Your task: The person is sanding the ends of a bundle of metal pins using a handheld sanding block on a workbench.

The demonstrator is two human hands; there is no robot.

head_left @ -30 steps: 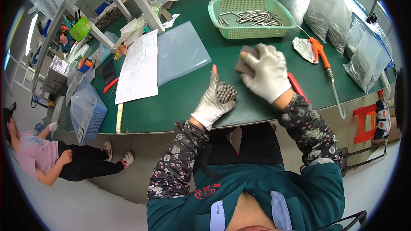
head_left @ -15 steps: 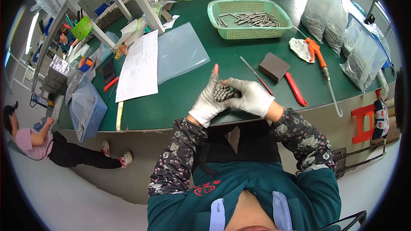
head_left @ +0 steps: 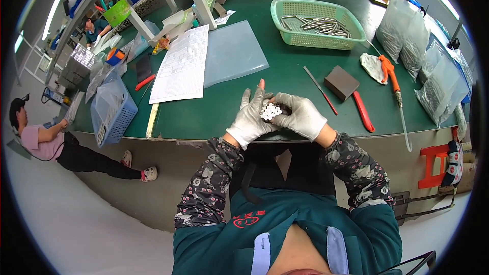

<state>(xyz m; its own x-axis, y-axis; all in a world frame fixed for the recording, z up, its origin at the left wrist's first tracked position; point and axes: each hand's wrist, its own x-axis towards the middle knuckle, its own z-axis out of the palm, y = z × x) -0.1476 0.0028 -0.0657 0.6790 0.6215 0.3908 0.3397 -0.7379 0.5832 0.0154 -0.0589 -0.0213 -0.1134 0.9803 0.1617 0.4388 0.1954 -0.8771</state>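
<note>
Between my two gloved hands, close to the front edge of the green table, is a bundle of metal pins [head_left: 270, 112] whose bright round ends face up. My left hand [head_left: 250, 122] wraps the bundle from the left, its bare thumb tip sticking up. From the right, my right hand [head_left: 301, 117] closes round the same bundle, fingers curled against it. Beyond them a light green plastic basket [head_left: 318, 42] holds several loose metal pins [head_left: 326, 25]. Right of my hands lie a thin file with a red handle [head_left: 320, 89] and a brown block [head_left: 341, 82].
A red handle [head_left: 362, 111] lies by the block, near an orange air gun [head_left: 389, 74] on a white cloth. Bags of metal parts [head_left: 402, 30] stand at right. Left are a printed sheet [head_left: 179, 66], a clear plastic folder [head_left: 234, 53] and a blue basket [head_left: 118, 114]. A person [head_left: 46, 137] stands at far left.
The view has shifted, so the table's things sit farther right in the picture. The bundle has tilted, and its pin ends now catch the light. Both hands keep hold of it.
</note>
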